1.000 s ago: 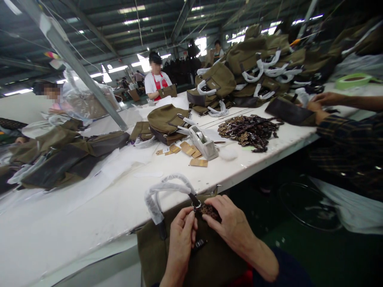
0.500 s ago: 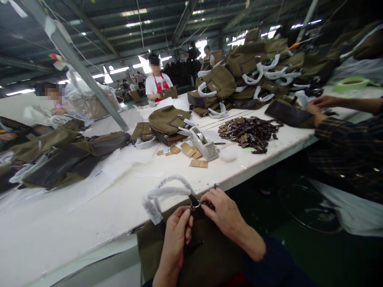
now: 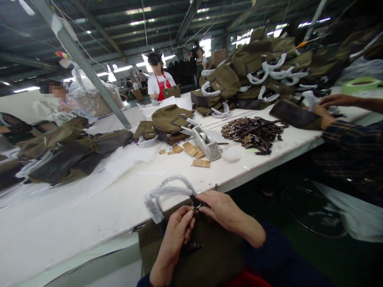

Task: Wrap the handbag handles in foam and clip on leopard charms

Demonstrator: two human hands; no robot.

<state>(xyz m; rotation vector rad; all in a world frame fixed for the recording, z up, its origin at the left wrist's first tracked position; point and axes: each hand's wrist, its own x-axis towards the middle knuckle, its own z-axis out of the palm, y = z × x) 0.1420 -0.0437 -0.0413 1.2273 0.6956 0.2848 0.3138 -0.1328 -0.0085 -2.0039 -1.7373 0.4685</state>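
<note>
An olive bag lies on my lap against the table edge, its handle wrapped in white padding. At the handle's right base is a small metal ring. My left hand pinches a small metal clasp at this ring. Closed at the ring's right side is my right hand, thumb and fingertips against it; a dark patterned piece shows partly beneath the palm. A short black strap end pokes out below my left hand. The fingers hide much of the clasp.
On the white table are a tape dispenser, tan tags and a heap of dark patterned pieces. Olive bags are piled behind. A co-worker's hands handle a bag at right. Other people stand farther back.
My right hand has turned flatter and moved closer over the ring, covering the dark patterned piece more. My left fingertips have shifted slightly up and right. The view has swung slightly left.
</note>
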